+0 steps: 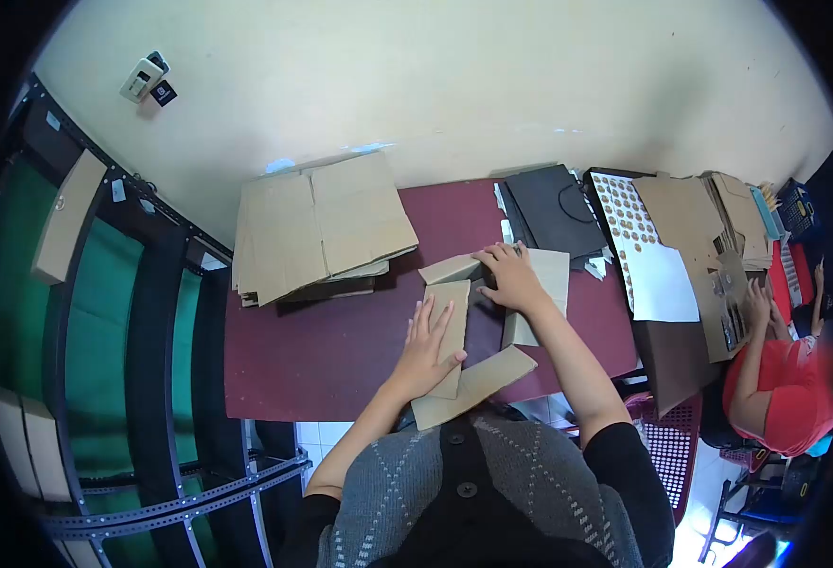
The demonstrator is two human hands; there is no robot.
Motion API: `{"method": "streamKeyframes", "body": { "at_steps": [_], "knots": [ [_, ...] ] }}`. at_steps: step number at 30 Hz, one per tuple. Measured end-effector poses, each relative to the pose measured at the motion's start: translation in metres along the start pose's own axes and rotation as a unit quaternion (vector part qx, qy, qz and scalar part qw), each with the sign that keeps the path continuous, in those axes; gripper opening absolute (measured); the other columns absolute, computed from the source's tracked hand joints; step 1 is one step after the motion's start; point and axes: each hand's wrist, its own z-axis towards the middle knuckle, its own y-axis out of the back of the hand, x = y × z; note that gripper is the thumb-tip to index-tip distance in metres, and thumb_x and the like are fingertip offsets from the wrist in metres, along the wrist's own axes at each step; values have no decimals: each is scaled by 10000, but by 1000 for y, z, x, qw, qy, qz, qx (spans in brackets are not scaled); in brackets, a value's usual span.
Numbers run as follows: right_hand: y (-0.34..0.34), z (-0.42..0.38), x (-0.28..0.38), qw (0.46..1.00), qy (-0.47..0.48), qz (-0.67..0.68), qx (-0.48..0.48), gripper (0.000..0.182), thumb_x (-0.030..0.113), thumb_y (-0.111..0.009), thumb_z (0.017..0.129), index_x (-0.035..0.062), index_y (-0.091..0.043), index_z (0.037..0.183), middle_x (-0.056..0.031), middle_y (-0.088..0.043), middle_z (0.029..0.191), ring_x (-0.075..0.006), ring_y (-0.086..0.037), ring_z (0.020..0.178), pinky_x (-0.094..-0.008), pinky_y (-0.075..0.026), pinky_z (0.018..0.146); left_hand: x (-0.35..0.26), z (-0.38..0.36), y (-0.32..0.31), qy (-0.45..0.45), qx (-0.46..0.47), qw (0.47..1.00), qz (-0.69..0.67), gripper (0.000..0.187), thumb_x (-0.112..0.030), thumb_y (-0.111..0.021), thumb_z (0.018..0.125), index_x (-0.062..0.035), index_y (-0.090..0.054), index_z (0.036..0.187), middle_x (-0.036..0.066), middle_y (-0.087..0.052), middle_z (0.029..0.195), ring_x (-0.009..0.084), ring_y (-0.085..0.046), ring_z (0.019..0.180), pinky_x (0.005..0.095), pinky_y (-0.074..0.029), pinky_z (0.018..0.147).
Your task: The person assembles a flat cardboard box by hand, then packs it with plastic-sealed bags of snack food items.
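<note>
A maroon bench (322, 350) stands against a pale wall, with a metal rack at its left end. At the near edge lies a partly folded cardboard piece (478, 327), its flaps spread around a dark middle. The left hand (428, 348) rests flat on the left flap, fingers wide and pointing away from the person, holding nothing. The right hand (511, 276) lies palm down further in, fingers spread over the far flap, forearm slanting back towards the body. Beyond, near the far left corner, sits a stack of flat cardboard sheets (317, 227); black bags (554, 208) lie at the far right. A co-worker in red (781, 383) sits beyond the right end.
</note>
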Motion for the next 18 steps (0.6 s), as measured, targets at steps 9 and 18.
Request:
{"method": "streamKeyframes", "body": {
  "at_steps": [9, 18],
  "knots": [
    [-1, -1, 3, 1000, -5, -12, -9, 729, 201, -689, 733, 201, -369, 1388, -116, -479, 1316, -304, -400, 1276, -552, -226, 1073, 6, 22, 0, 79, -27, 981, 178, 798, -634, -584, 771, -289, -322, 1441, 233, -101, 1515, 474, -74, 1386, 627, -114, 1078],
    [12, -5, -14, 991, -3, 122, -45, 563, 154, -642, 748, 107, -496, 1290, -130, -505, 1311, -287, -427, 1257, -482, -273, 1061, 3, 48, 10, 150, -23, 983, 101, 791, -542, -656, 760, -287, -320, 1430, 278, -192, 1467, 476, -516, 1124, 462, -482, 902]
  ]
}}
